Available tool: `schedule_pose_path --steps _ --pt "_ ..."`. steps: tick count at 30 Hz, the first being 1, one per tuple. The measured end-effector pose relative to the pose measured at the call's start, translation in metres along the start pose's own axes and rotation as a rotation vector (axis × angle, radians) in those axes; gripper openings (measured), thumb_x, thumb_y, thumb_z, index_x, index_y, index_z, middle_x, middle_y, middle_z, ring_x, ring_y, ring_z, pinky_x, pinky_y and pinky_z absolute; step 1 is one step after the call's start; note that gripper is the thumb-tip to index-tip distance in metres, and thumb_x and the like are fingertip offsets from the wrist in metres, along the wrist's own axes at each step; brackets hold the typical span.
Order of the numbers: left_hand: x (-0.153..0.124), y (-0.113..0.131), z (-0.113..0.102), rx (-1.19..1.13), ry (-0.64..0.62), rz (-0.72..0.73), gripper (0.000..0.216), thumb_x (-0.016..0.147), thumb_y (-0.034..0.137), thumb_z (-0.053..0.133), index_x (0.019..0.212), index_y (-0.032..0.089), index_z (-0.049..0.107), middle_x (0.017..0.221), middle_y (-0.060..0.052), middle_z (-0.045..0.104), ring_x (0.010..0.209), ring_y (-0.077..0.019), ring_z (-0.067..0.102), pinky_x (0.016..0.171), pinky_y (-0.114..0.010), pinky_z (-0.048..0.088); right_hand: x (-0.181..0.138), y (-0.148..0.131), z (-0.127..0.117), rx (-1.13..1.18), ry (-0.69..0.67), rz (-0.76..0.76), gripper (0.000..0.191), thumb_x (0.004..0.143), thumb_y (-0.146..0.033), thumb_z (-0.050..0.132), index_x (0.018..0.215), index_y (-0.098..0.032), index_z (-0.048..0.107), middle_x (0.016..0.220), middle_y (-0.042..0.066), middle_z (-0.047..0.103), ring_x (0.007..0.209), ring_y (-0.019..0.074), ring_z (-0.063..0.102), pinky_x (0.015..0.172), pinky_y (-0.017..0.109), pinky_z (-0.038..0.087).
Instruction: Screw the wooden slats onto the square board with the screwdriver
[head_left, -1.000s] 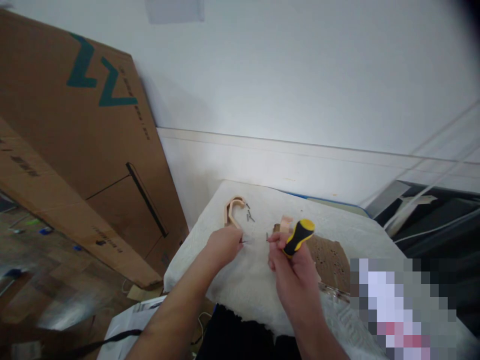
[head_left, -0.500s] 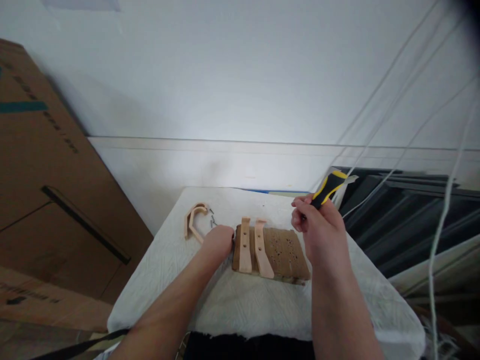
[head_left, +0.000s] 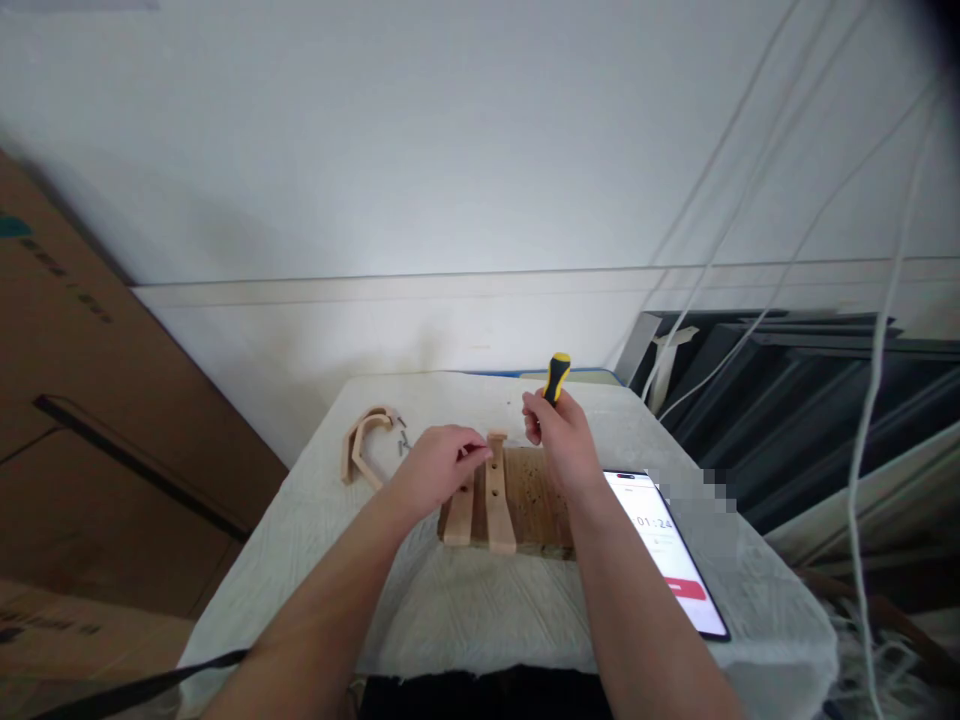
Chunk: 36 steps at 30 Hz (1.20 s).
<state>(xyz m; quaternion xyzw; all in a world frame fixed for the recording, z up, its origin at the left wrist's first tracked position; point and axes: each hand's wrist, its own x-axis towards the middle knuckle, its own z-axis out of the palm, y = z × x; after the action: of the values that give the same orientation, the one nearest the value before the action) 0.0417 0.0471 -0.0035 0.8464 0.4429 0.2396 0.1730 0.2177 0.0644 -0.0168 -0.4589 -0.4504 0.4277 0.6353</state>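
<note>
My right hand (head_left: 566,440) is closed around a screwdriver (head_left: 556,378) with a black and yellow handle, held upright above the board; its shaft is hidden. My left hand (head_left: 446,465) has thumb and fingertips pinched together by the upper end of a pale wooden hook (head_left: 500,520); whatever is between them is too small to make out. That hook lies on a brown, pitted wooden board (head_left: 536,490). Beside it, a second wooden hook (head_left: 459,522) is partly covered by my left hand. Two holes show in the nearer-to-centre hook.
Loose curved wooden hooks (head_left: 360,440) lie at the table's left, with several small screws (head_left: 403,442) beside them. A phone (head_left: 679,565) with a lit timer rests right of my right forearm. White cables (head_left: 874,400) hang at the right; a large cardboard box (head_left: 112,420) stands left.
My left hand has moved from the board's left edge onto the hooks, fingers pinched. My right hand has brought the screwdriver left and turned it more upright. The phone has come into view.
</note>
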Motion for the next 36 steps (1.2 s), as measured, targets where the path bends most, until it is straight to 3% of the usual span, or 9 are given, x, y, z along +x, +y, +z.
schedule_pose_path --steps 3,11,17,20,24,30,36 --pt "0.005 -0.003 0.014 0.076 -0.043 0.100 0.023 0.091 0.028 0.052 0.082 0.016 0.070 0.078 -0.003 0.067 0.074 -0.0137 0.059 0.069 -0.023 0.042 0.000 0.008 0.000 -0.075 -0.016 0.049 0.023 0.069 -0.038 0.062 0.068 -0.021 0.046 0.054 -0.007 0.043 0.046 0.0084 0.037 0.043 0.023 0.027" --pt "0.006 -0.014 0.020 0.052 -0.049 0.169 0.025 0.093 0.029 0.049 0.088 0.018 0.071 0.083 -0.004 0.068 0.082 -0.0147 0.061 0.076 -0.024 0.045 0.003 0.011 0.001 0.322 0.020 0.264 0.025 0.063 -0.034 0.066 0.067 -0.019 0.047 0.062 -0.005 0.048 0.044 0.0045 0.033 0.038 0.020 0.021" --pt "0.002 -0.026 0.014 -0.064 0.091 0.098 0.016 0.087 0.023 0.056 0.094 0.017 0.070 0.091 -0.005 0.072 0.082 -0.0143 0.064 0.075 -0.024 0.048 0.005 0.013 0.000 0.334 0.030 0.273 0.023 0.063 -0.031 0.066 0.067 -0.019 0.046 0.061 -0.006 0.048 0.042 0.0039 0.033 0.036 0.019 0.021" --pt "0.000 -0.032 0.017 -0.058 0.157 0.085 0.015 0.086 0.025 0.059 0.091 0.017 0.070 0.088 -0.004 0.073 0.076 -0.0141 0.065 0.071 -0.024 0.049 0.004 0.013 0.000 0.284 0.002 0.274 0.023 0.062 -0.029 0.066 0.067 -0.019 0.046 0.059 -0.006 0.047 0.042 0.0041 0.033 0.036 0.019 0.020" --pt "0.000 -0.036 0.024 -0.044 0.141 0.197 0.020 0.090 0.026 0.054 0.092 0.019 0.072 0.091 -0.004 0.073 0.084 -0.0151 0.067 0.078 -0.025 0.050 0.002 0.016 0.001 0.130 -0.056 0.234 0.024 0.058 -0.022 0.067 0.070 -0.020 0.047 0.057 -0.007 0.045 0.046 0.0063 0.038 0.039 0.020 0.025" --pt "0.000 -0.038 0.026 0.007 0.166 0.207 0.023 0.091 0.025 0.051 0.097 0.019 0.073 0.097 -0.006 0.073 0.088 -0.0164 0.068 0.080 -0.027 0.050 -0.001 0.020 -0.004 -0.144 -0.117 0.166 0.039 0.057 -0.017 0.062 0.095 -0.018 0.054 0.085 0.000 0.059 0.052 0.0074 0.044 0.045 0.023 0.034" --pt "-0.001 -0.033 0.028 -0.007 0.158 0.171 0.019 0.088 0.023 0.056 0.096 0.019 0.072 0.094 -0.004 0.074 0.084 -0.0152 0.068 0.078 -0.025 0.050 0.001 0.029 -0.006 -0.356 -0.272 0.140 0.040 0.061 -0.020 0.062 0.100 -0.019 0.055 0.068 -0.004 0.055 0.051 0.0101 0.044 0.049 0.024 0.034"
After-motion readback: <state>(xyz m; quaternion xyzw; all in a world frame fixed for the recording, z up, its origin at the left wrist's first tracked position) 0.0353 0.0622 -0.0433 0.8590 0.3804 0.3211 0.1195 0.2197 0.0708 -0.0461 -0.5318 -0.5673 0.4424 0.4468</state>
